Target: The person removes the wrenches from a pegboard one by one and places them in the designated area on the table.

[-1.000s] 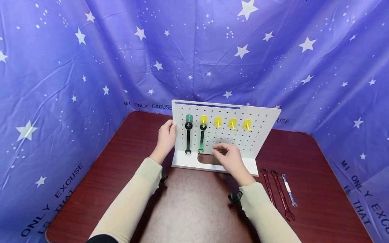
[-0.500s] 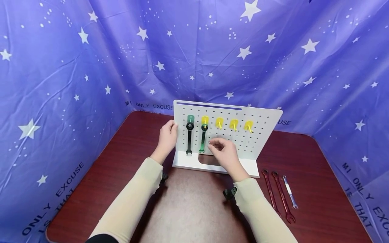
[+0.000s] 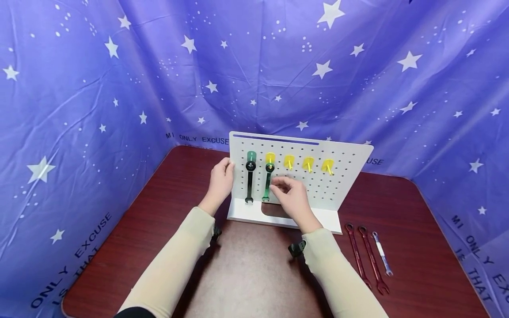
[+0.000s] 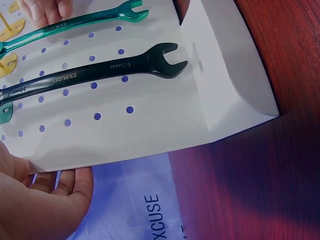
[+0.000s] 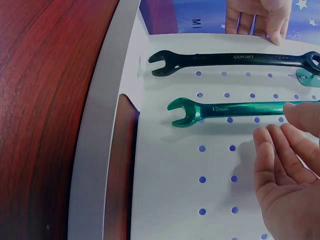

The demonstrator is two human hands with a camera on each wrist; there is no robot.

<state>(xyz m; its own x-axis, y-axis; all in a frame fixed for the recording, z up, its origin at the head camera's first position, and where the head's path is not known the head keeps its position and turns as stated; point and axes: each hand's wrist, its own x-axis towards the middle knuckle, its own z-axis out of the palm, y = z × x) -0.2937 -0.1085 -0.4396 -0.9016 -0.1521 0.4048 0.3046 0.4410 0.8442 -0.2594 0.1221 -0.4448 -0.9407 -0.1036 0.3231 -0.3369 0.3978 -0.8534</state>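
Observation:
A white pegboard (image 3: pixel 302 185) stands upright on the table; my left hand (image 3: pixel 221 176) grips its left edge, thumb in front and fingers behind, as the left wrist view (image 4: pixel 45 195) shows. A black combination wrench (image 3: pixel 249 185) hangs from a green hook (image 3: pixel 252 155), and a green combination wrench (image 3: pixel 267 183), marked 12mm, hangs beside it from a yellow hook (image 3: pixel 270 157). Just right of the green wrench is my right hand (image 3: pixel 293 198), thumb and fingers bent but apart. In the right wrist view its thumb (image 5: pixel 302 117) overlaps the green wrench; contact is unclear.
Three more yellow hooks (image 3: pixel 308 164) continue the row to the right. Two dark red wrenches (image 3: pixel 371 258) and a small silver-blue wrench (image 3: pixel 382 254) lie on the brown table (image 3: pixel 421 247) at the right. A blue starry curtain (image 3: pixel 254 66) surrounds the table.
My right hand has moved left and slightly up, along the board to the green wrench. The left hand keeps its hold on the board's edge. The head view has shifted slightly.

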